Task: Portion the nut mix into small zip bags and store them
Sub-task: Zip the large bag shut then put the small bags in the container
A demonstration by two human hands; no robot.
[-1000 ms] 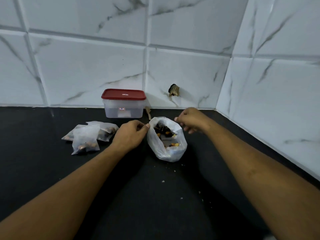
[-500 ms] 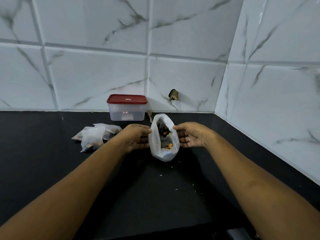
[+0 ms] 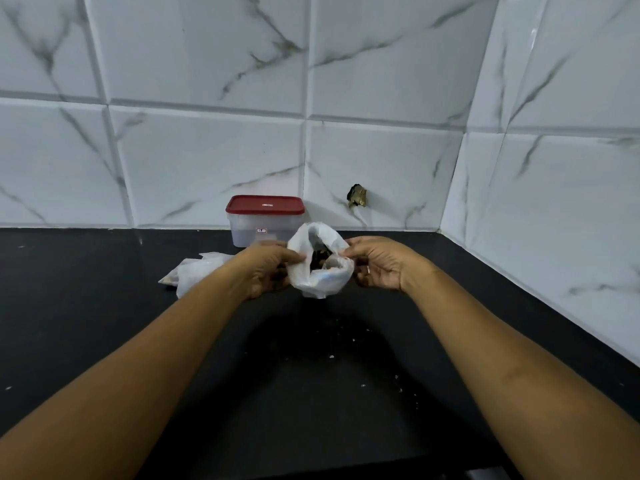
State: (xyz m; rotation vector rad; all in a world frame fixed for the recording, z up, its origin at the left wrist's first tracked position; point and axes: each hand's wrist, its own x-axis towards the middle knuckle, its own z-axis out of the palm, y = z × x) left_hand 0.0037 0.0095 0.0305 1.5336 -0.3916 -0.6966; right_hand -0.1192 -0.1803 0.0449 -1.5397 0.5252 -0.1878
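Currently I log 7 entries from the head view.

1. White plastic bag (image 3: 323, 284): held between both hands over the middle of the black countertop (image 3: 311, 410), mouth spread open and facing up. I cannot tell whether its base touches the counter.
2. Nut mix (image 3: 319, 258): dark pieces visible inside the bag's mouth.
3. Left hand (image 3: 266, 268): fingers curled, thumb and fingertips pinching the bag's left rim.
4. Right hand (image 3: 379, 263): fingers curled, pinching the bag's right rim.
5. Small zip bags (image 3: 194, 273): a loose pile lying on the counter just left of the left wrist, partly hidden by it. The count is unclear.
6. Clear container with a red lid (image 3: 265, 220): lid on, standing against the marbled tile wall (image 3: 207, 161), directly behind the left hand.
7. Pale crumbs (image 3: 331, 356): scattered on the counter between my 2 forearms and to the right.

Also noted: a dark broken spot (image 3: 356, 195) in the wall tile, right of the container.
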